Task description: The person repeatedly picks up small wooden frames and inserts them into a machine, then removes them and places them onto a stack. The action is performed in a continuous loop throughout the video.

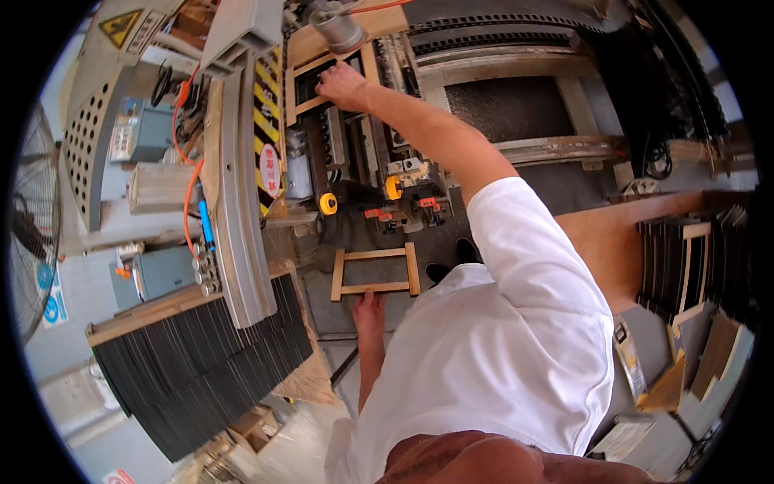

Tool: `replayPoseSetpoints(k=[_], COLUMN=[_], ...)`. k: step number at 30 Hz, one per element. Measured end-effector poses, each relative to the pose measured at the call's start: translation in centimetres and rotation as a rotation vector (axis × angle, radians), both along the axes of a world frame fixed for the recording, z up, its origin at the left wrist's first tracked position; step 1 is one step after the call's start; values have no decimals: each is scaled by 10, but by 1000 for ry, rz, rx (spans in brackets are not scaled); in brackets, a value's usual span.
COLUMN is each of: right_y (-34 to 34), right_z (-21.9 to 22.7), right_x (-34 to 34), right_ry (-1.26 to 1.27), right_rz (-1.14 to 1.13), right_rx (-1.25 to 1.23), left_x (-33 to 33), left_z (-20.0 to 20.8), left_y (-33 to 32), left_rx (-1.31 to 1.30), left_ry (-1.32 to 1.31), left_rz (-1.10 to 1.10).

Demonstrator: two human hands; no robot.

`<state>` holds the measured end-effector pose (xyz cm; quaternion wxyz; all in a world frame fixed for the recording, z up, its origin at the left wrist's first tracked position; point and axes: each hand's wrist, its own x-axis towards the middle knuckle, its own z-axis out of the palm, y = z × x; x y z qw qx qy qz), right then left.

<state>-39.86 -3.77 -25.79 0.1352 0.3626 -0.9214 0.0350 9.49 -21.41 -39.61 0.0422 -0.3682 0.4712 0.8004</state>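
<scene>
In my left hand (369,313) is a small wooden frame (355,289), gripped by its near rail. Two rails and two side pieces surround its open middle. My right hand (343,86) reaches forward over a second wooden frame (291,97) that lies on the machine (336,137). Its fingers are bent down over the dark middle of that frame; what they pinch, if anything, is hidden. A metal cylinder (339,34) hangs just beyond this hand.
Two yellow knobs (328,203) stick out at the machine's near side. A metal beam (242,202) and yellow-black striped panel (266,105) stand left. Dark strips (201,363) are stacked at lower left, more dark pieces (673,266) at right. A caged fan (32,218) stands far left.
</scene>
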Motion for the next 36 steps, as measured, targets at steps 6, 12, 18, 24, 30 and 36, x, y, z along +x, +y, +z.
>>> replayPoseSetpoints(k=[6,12,18,24,30,36], right_y=[4,5,4,2,-4,1], right_z=[2,2,11,23,28,24], right_x=[-10,-9,-2,0,7,6], right_ry=[15,69,49,-24,-28,-14], right_rz=[55,77,71,63,62,54], right_rx=[49,66,54,116,131,93], left_x=[-6,-4,2,17,50,94], left_z=[0,5,22,39,95,201], left_y=[18,29,30,13,0,-10], left_rx=[18,-23,-209,-453,-828,-833], left_ry=[2,7,-19,14,136,293], left_rz=[73,155,209,233,153,325])
